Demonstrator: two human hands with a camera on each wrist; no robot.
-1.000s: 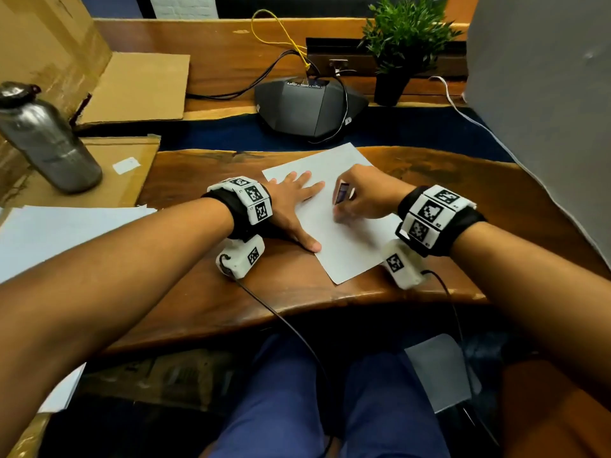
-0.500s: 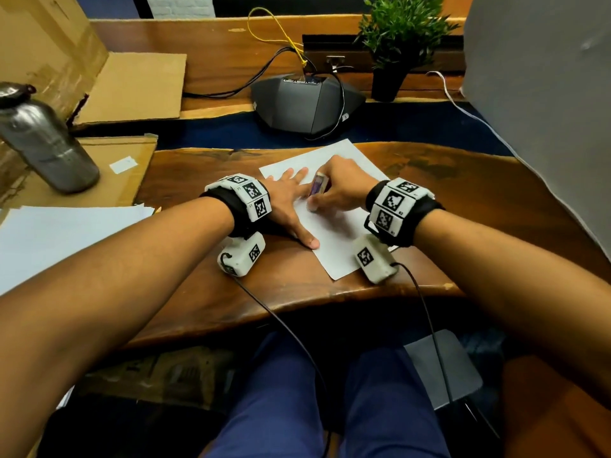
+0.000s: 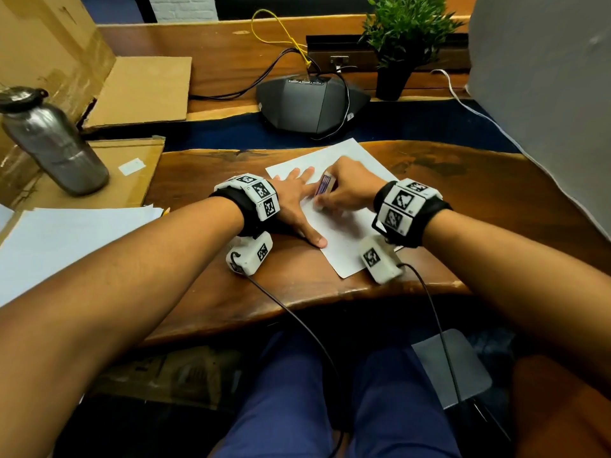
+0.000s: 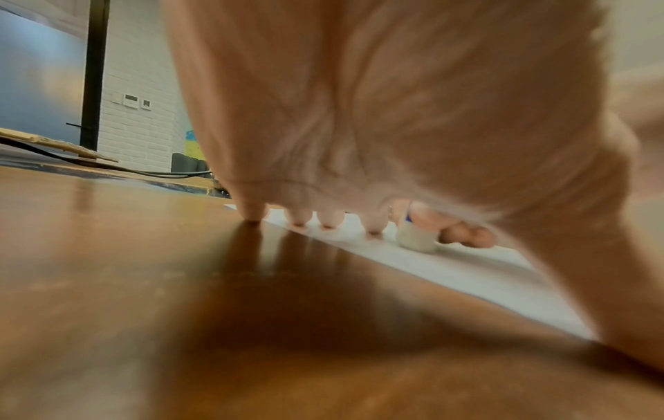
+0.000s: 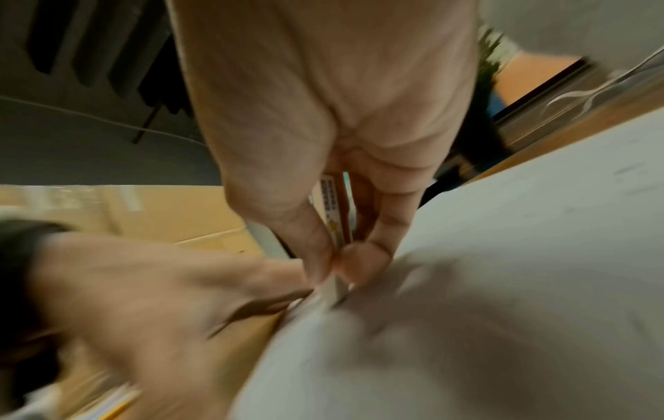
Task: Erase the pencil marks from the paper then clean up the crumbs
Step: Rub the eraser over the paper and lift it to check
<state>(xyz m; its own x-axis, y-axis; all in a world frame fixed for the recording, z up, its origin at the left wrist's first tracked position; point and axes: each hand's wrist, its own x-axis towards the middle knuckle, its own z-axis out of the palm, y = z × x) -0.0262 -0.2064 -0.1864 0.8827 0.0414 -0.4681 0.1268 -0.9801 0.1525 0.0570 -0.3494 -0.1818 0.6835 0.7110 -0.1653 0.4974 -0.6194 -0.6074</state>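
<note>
A white sheet of paper (image 3: 347,233) lies at an angle on the wooden table (image 3: 205,180). My left hand (image 3: 299,200) lies flat with spread fingers on the sheet's left edge and presses it down; its fingertips (image 4: 327,220) touch paper and wood. My right hand (image 3: 347,190) pinches a white eraser in a purple sleeve (image 3: 324,184) between thumb and fingers. The eraser's white tip (image 4: 417,238) (image 5: 336,289) stands on the paper just beside my left index finger. Faint pencil marks (image 5: 627,170) show on the sheet's far part. No crumbs are visible.
A metal bottle (image 3: 49,140) stands on cardboard at the left, with a stack of white sheets (image 3: 66,239) in front of it. A grey conference phone (image 3: 310,104) with cables and a potted plant (image 3: 401,41) sit behind the paper. A grey panel (image 3: 545,94) rises at the right.
My right hand has slid leftward across the paper with the eraser, from the sheet's middle to right beside my left fingers. The left hand has stayed in place.
</note>
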